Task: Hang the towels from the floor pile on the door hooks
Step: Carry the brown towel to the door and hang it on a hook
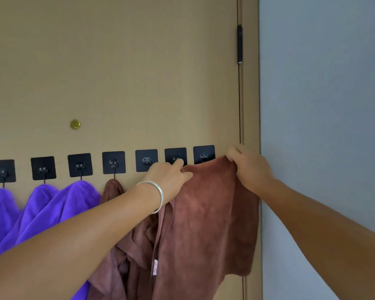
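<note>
Brown towel (206, 213): spread against door (117, 72), top edge at two rightmost hooks (175, 158). Left hand (171, 177) pinching edge by sixth hook; right hand (250, 167) pinching right corner. Purple towels (52, 204) hung leftward.

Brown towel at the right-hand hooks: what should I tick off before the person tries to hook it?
1. Right hand grips the brown towel at its top edge: ok.
2. Left hand holds the top edge near the sixth hook: ok.
3. Sixth hook free: cannot tell, a fingertip covers it.
4. Seventh hook free: ok.
5. Hanging loop found: cannot tell.
6. Hanging brown towel clear of the one held: not ok, they overlap.
</note>
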Available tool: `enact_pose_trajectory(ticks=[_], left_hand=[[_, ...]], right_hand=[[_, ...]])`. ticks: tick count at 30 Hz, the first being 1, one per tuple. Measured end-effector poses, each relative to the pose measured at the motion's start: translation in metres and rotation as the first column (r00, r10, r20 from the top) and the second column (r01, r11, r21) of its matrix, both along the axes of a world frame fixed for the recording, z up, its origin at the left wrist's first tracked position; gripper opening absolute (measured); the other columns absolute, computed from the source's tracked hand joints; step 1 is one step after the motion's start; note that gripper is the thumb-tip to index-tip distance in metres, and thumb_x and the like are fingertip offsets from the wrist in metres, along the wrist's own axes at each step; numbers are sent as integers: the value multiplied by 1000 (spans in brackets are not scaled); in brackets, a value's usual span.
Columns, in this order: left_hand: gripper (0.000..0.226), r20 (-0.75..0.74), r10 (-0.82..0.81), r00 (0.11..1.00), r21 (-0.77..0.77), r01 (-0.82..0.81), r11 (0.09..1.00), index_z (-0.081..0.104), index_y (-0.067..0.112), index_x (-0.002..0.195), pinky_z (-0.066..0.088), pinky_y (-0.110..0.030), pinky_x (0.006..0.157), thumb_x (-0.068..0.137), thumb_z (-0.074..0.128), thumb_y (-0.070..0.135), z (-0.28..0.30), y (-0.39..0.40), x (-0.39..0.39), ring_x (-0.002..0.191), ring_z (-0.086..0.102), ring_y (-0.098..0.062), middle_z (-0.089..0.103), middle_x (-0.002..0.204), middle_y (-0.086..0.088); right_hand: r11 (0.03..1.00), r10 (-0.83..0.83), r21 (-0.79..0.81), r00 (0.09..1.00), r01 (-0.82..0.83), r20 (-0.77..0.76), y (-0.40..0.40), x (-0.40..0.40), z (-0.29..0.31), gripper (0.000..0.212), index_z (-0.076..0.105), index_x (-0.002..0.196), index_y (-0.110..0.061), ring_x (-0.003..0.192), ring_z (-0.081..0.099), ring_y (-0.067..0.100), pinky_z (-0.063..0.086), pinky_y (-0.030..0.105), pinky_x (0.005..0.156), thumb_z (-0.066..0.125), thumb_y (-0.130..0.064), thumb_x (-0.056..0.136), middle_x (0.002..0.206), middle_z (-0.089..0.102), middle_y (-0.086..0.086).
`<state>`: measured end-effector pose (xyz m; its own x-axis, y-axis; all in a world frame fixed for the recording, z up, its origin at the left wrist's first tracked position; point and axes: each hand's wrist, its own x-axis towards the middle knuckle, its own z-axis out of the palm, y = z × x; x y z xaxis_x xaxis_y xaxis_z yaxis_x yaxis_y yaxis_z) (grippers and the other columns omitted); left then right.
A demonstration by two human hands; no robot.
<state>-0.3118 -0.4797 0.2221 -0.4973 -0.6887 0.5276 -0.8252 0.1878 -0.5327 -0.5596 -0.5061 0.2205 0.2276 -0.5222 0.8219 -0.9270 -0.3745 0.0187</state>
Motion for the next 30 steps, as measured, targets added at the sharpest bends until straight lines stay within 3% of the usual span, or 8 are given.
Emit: enact_pose_trajectory(ticks=[6,9,12,15,18,23,26,30], left_hand=[[41,35,72,997,42,-74,996,47,19,123,19,-31,46,87,45,2,11,-19,-20,68,41,-23,41,110,-10],[37,74,152,986,81,-158,984,51,17,122,32,-30,54,89,45,3,9,-27,-27,72,51,-24,43,113,-10],[34,133,191,972,93,-205,974,58,13,118,33,-30,54,91,40,1,-2,-32,-40,70,49,-23,47,112,-10],[34,139,165,976,161,-187,969,58,11,123,49,-37,72,96,39,6,-15,-36,-55,96,56,-31,50,117,-12],[36,133,127,983,206,-153,967,52,15,130,45,-45,90,97,38,13,-24,-38,-61,104,54,-34,50,123,-13],[46,106,40,994,319,-72,945,35,11,143,40,-40,73,98,41,14,-37,-42,-63,111,55,-33,47,134,-14],[42,116,-31,993,317,-8,948,44,9,136,44,-40,78,94,48,16,-47,-40,-60,108,57,-31,54,126,-12],[27,166,-78,983,229,39,973,59,13,118,37,-37,75,97,44,20,-58,-33,-60,103,54,-30,60,116,-9]], right_hand=[[984,-146,103,989,145,0,-28,-2,7,27,60,109,-22,80,39,14,31,31,66,38,-19,95,108,54,1],[979,-200,30,977,203,-69,-32,4,-2,28,60,115,-22,85,49,18,35,27,68,40,-20,95,110,55,0],[969,-248,-38,966,246,-73,-35,16,-13,37,60,114,-20,90,55,20,42,31,75,41,-45,94,110,57,2],[952,-306,16,951,307,-40,-41,25,-28,45,57,116,-21,97,55,18,45,32,84,38,-55,95,111,57,1],[958,-286,42,957,284,41,-43,27,-44,40,59,112,-21,94,55,17,43,29,81,40,-53,95,109,58,0],[972,-233,23,965,232,121,-43,35,-71,27,63,95,-16,83,54,20,41,32,74,53,-41,93,94,58,3],[982,-177,-48,980,182,92,-41,40,-89,18,65,71,-11,66,57,26,44,37,59,81,-18,71,73,59,6],[990,-108,-97,994,105,-17,-40,31,-105,25,67,72,-12,61,57,25,46,34,55,89,-11,58,70,62,5]])
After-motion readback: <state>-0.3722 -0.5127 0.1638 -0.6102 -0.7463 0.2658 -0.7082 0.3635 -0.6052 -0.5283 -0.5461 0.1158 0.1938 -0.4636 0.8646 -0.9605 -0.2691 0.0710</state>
